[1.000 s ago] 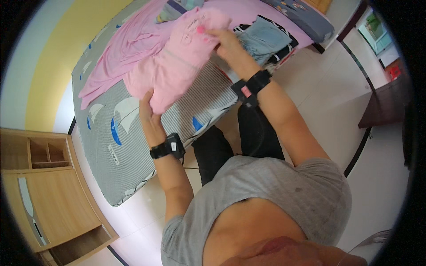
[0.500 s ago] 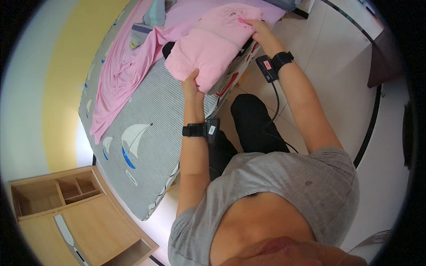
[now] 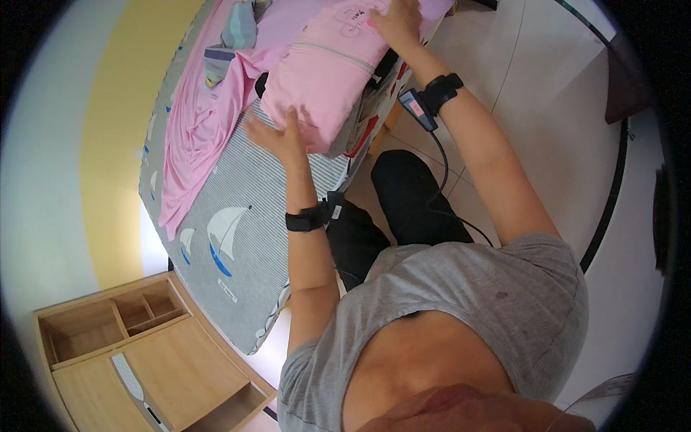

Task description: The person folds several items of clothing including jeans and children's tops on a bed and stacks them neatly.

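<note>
A folded pink plush garment (image 3: 320,79) with a stitched cartoon at its far end lies on a pile at the bed's right edge. My left hand (image 3: 281,139) is open at its near left corner, with thumb and fingers spread apart and nothing held. At the far right end, beside the cartoon, my right hand (image 3: 399,25) is also open, its thumb stretched out near the cloth. Dark and printed layers show under the garment along its right side. Both wrists wear black straps with small boxes, and a cable hangs from the right one.
The bed (image 3: 241,288) has a grey striped cover with sailboats. A pink cloth (image 3: 198,155) lies crumpled along its left, with grey-blue striped clothing (image 3: 237,36) beyond. A wooden cabinet (image 3: 165,345) stands at lower left. Pale floor tiles (image 3: 497,57) extend on the right.
Both hands have let go of the pink garment, which now lies flatter on the pile. My left hand has shifted left with its fingers spread; my right has moved slightly away and left.
</note>
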